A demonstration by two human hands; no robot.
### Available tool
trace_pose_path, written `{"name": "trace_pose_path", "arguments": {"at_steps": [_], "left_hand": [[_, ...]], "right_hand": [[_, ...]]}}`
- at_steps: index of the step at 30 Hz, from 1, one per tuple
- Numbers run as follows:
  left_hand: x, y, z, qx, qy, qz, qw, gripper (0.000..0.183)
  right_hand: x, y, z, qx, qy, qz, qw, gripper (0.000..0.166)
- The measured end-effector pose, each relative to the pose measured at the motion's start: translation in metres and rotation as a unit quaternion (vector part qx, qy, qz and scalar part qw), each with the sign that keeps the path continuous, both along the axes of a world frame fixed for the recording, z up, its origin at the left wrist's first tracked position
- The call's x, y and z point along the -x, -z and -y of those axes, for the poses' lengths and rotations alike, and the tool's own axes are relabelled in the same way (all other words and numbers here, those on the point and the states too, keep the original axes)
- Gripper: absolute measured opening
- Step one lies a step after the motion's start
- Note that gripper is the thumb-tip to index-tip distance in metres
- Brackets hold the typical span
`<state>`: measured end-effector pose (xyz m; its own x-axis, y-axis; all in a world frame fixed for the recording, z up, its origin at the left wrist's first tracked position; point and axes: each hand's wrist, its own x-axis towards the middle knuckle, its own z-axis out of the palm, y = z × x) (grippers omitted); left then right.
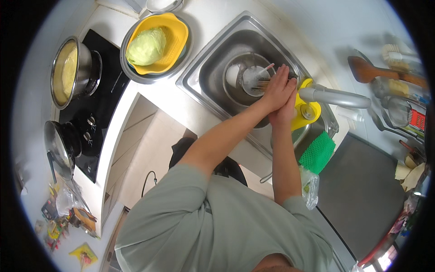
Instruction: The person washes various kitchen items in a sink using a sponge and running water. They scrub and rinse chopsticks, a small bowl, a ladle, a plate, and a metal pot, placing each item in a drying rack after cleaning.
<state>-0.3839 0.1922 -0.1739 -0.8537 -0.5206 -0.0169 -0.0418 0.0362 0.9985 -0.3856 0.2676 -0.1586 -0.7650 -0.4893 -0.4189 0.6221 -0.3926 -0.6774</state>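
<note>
My left hand [279, 86] and my right hand [285, 112] are pressed palm to palm above the sink, fingers straight. A bundle of chopsticks [261, 84] is clasped between them, its ends showing on the left. Below sits a round metal basin [232, 93] in the larger bowl of a stainless steel sink [217, 51]. Inside the basin are a white bowl [233, 74], a second bowl [252, 76] with foamy or running water, and a utensil with a red-tipped handle [270, 67]. The grey faucet [334, 97] reaches in from the right, close to my hands.
A yellow colander [175, 44] with a lettuce or cabbage head [146, 47] stands on the counter left of the sink. Farther left, a metal pot [81, 73] and a lidded pan [63, 146] sit on a black cooktop [108, 64]. A green mesh cloth [318, 152] hangs over the sink's right edge.
</note>
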Motion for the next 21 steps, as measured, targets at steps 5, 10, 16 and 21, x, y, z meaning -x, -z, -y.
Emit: {"name": "trace_pose_path", "arguments": {"at_steps": [5,10,16,21], "left_hand": [[0.001,0.022,-0.038,0.050,0.010,-0.044,0.998,0.064],[0.002,0.016,-0.019,-0.062,0.031,-0.037,0.997,0.063],[-0.028,0.017,-0.008,-0.526,-0.046,-0.051,0.847,0.056],[-0.046,0.035,-0.013,-0.686,-0.151,0.126,0.700,0.050]], "right_hand": [[0.049,0.090,-0.037,0.129,-0.028,-0.035,0.991,0.045],[0.040,0.055,-0.009,0.041,0.064,-0.024,0.997,0.038],[0.031,0.048,0.007,-0.176,0.107,-0.118,0.971,0.030],[0.023,0.008,0.004,-0.149,0.178,-0.086,0.969,0.029]]}}
